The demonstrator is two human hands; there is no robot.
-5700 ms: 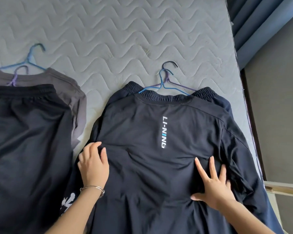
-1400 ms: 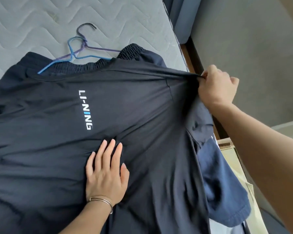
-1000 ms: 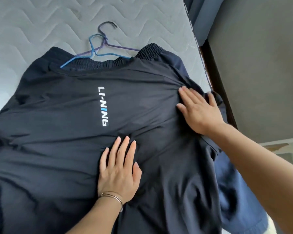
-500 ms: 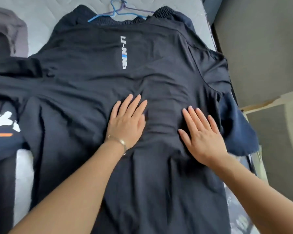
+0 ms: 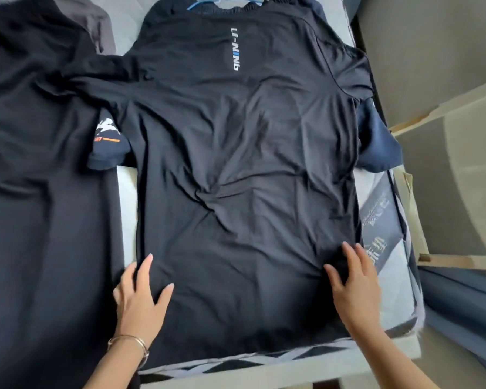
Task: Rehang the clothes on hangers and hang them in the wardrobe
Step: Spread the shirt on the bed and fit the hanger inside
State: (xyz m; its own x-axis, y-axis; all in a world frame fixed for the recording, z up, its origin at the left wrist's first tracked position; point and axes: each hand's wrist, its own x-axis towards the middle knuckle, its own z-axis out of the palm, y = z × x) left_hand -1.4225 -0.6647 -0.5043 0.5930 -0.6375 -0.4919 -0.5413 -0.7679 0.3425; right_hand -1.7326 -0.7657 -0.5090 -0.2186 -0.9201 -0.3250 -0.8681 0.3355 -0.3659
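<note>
A black T-shirt [image 5: 244, 164] with a white "LI-NING" print lies flat, back up, on the mattress [image 5: 127, 214]. My left hand [image 5: 139, 299] rests flat on its lower left hem area, fingers spread. My right hand [image 5: 354, 284] lies flat on the lower right side near the shirt's edge. Neither hand grips the cloth. A blue hanger [image 5: 208, 1] shows at the top edge above the collar, its hook out of view. Navy shorts [image 5: 376, 141] lie under the shirt and stick out at the right and at the top.
Another black garment [image 5: 40, 192] covers the left side, with a grey one [image 5: 96, 26] behind it. A dark sleeve with a white and orange print [image 5: 107, 141] sticks out between them. The mattress edge runs along the right, beside a wooden frame [image 5: 446, 102] and dark curtain [image 5: 460, 304].
Both hands have slid down the shirt from its middle to the lower hem and spread apart to its two sides. The view has tilted down toward the near mattress edge.
</note>
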